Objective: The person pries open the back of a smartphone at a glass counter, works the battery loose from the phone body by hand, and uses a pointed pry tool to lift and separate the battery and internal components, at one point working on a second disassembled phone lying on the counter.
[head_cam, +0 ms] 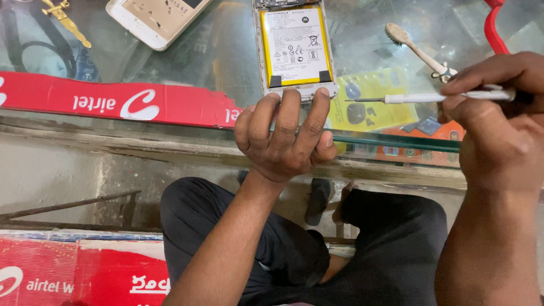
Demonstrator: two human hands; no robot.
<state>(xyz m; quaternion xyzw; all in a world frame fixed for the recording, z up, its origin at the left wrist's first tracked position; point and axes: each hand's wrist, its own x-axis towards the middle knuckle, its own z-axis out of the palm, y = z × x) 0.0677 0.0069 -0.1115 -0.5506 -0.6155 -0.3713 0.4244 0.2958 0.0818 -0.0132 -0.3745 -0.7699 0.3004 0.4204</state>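
An opened phone (294, 48) lies face down on the glass counter (226, 51), its back removed and a yellow-edged white battery showing. My left hand (286, 136) rests at the counter's near edge, fingertips pressing on the phone's lower end. My right hand (498, 124) holds a slim white screwdriver (430, 98) level, its dark tip pointing left and stopping a little to the right of the phone's bottom corner.
A second, white-gold phone (156, 17) lies at the far left. A small wooden brush (416, 51) rests to the right of the opened phone, with a red tool handle (493, 28) beyond. A red banner strip (113, 102) runs under the glass. My knees sit below the counter edge.
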